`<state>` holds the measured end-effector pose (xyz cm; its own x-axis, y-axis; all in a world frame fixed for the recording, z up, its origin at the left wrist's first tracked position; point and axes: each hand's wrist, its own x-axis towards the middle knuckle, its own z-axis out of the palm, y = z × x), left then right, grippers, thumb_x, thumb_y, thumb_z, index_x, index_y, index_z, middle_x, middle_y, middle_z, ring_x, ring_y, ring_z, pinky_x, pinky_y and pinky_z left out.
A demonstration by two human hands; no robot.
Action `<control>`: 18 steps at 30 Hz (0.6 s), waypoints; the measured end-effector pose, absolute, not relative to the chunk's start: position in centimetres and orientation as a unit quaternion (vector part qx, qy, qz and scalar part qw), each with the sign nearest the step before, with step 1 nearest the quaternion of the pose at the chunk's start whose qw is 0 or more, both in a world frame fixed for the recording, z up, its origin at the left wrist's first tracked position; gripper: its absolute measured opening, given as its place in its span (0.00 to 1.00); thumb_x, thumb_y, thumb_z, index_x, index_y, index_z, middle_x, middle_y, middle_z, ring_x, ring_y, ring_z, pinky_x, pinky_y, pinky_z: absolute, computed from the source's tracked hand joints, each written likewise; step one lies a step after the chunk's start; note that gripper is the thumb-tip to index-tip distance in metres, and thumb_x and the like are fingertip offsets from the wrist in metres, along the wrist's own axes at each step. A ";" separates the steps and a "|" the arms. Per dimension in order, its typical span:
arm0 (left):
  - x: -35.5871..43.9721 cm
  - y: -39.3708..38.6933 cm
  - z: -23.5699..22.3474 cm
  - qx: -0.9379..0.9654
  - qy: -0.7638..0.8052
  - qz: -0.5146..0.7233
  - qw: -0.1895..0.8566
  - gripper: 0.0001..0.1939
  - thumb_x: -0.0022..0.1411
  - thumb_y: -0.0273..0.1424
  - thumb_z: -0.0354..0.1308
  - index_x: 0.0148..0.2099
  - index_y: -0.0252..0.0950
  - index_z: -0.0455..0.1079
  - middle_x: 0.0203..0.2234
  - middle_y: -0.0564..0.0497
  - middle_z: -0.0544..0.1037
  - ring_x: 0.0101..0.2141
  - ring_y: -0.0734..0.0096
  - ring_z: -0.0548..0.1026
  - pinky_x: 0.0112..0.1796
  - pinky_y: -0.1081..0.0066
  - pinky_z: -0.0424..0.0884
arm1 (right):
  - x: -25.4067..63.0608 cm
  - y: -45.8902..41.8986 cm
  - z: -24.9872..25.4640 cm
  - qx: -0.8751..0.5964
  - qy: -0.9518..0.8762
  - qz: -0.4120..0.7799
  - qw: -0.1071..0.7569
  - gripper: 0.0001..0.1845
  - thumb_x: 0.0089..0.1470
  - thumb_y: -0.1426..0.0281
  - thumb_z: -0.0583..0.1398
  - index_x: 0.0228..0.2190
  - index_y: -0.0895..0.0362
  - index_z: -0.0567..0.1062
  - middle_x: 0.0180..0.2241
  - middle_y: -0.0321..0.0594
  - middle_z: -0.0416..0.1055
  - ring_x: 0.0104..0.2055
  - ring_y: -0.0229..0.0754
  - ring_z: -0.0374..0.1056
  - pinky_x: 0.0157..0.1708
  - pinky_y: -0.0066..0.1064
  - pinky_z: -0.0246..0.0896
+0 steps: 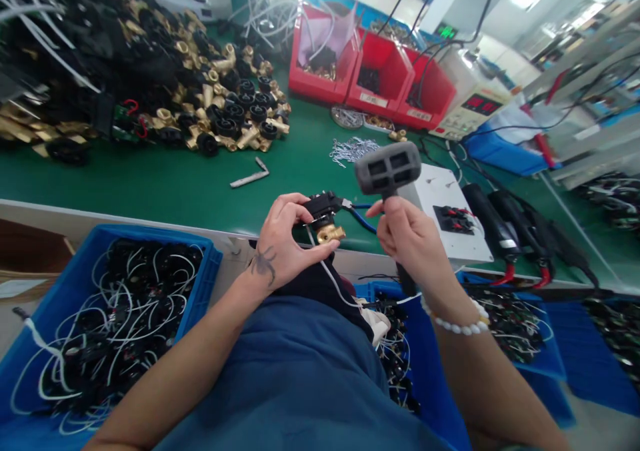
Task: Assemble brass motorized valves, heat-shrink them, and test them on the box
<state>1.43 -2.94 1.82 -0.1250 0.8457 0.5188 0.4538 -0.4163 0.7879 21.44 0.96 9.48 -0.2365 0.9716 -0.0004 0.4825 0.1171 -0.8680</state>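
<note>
My left hand (283,241) is closed around a small black valve with a brass fitting (327,221), held over the front edge of the green bench; a white wire hangs from it. My right hand (407,234) grips the black handle of a grey rubber mallet (387,168), its head raised just right of the valve. A blue-handled tool (363,214) pokes out between the hands; which hand holds it I cannot tell.
A heap of brass-and-black valves (220,104) lies at the back left. Three red bins (373,71) stand behind. A white test box (450,214) sits to the right. Blue crates of wired parts (120,311) flank my lap. A metal L-key (250,176) lies on the mat.
</note>
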 end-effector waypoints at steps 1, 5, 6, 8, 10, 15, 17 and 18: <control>1.3 -3.4 2.1 0.630 0.516 0.553 0.177 0.20 0.52 0.35 0.73 0.41 0.38 0.65 0.49 0.43 0.75 0.51 0.58 0.76 0.43 0.60 0.79 | 20.7 1.9 9.2 -0.533 -0.648 0.436 0.326 0.28 0.61 0.41 0.57 0.35 0.55 0.70 0.18 0.25 0.53 0.16 0.30 0.48 0.17 0.26 0.42; 0.4 -5.5 3.7 0.619 0.526 0.563 0.152 0.22 0.53 0.34 0.72 0.44 0.40 0.64 0.50 0.45 0.74 0.52 0.58 0.76 0.44 0.59 0.80 | 15.8 5.6 7.2 -0.506 -0.570 0.556 0.332 0.15 0.60 0.60 0.66 0.39 0.56 0.70 0.21 0.26 0.60 0.19 0.30 0.55 0.18 0.22 0.51; 0.1 -5.9 4.2 0.621 0.527 0.563 0.142 0.23 0.53 0.34 0.73 0.44 0.40 0.63 0.50 0.45 0.74 0.52 0.57 0.76 0.45 0.57 0.80 | 14.3 6.4 6.7 -0.495 -0.561 0.571 0.339 0.12 0.61 0.63 0.65 0.41 0.56 0.71 0.23 0.28 0.64 0.21 0.30 0.59 0.21 0.22 0.56; -0.3 -6.6 5.3 0.631 0.524 0.559 0.124 0.24 0.52 0.33 0.73 0.45 0.40 0.63 0.51 0.45 0.75 0.53 0.56 0.76 0.48 0.53 0.80 | 11.5 7.3 5.8 -0.458 -0.522 0.618 0.369 0.12 0.64 0.63 0.61 0.45 0.57 0.72 0.31 0.32 0.71 0.27 0.31 0.66 0.27 0.22 0.63; -0.6 -7.0 6.2 0.647 0.515 0.553 0.108 0.26 0.52 0.33 0.74 0.46 0.41 0.63 0.52 0.44 0.75 0.54 0.54 0.76 0.49 0.51 0.80 | 9.8 7.7 5.3 -0.428 -0.519 0.645 0.364 0.15 0.65 0.62 0.61 0.47 0.58 0.75 0.33 0.34 0.72 0.30 0.32 0.68 0.31 0.23 0.65; -1.0 -7.5 7.7 0.685 0.501 0.524 0.068 0.28 0.52 0.36 0.75 0.49 0.42 0.62 0.52 0.44 0.75 0.54 0.52 0.77 0.50 0.49 0.80 | 11.9 5.6 5.7 -0.415 -0.542 0.637 0.359 0.20 0.58 0.57 0.67 0.45 0.59 0.80 0.35 0.37 0.76 0.36 0.35 0.70 0.37 0.24 0.68; -1.1 -7.5 8.0 0.699 0.496 0.514 0.043 0.28 0.52 0.37 0.75 0.48 0.42 0.62 0.52 0.44 0.76 0.52 0.53 0.78 0.49 0.51 0.81 | 14.2 3.6 6.5 -0.396 -0.511 0.670 0.364 0.30 0.60 0.46 0.62 0.50 0.57 0.78 0.38 0.40 0.78 0.36 0.38 0.73 0.37 0.27 0.70; -1.0 -7.5 8.1 0.705 0.493 0.510 0.028 0.28 0.53 0.38 0.75 0.48 0.42 0.63 0.51 0.44 0.77 0.52 0.52 0.78 0.49 0.51 0.81 | 15.2 2.4 7.0 -0.379 -0.498 0.694 0.355 0.35 0.60 0.42 0.60 0.55 0.55 0.76 0.38 0.41 0.78 0.35 0.39 0.73 0.38 0.30 0.72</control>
<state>-1.03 -7.47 8.14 -0.0050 0.7234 0.6904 0.6657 -0.5127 0.5421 15.23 2.37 7.05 -0.4597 0.8711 -0.1729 -0.1151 -0.2515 -0.9610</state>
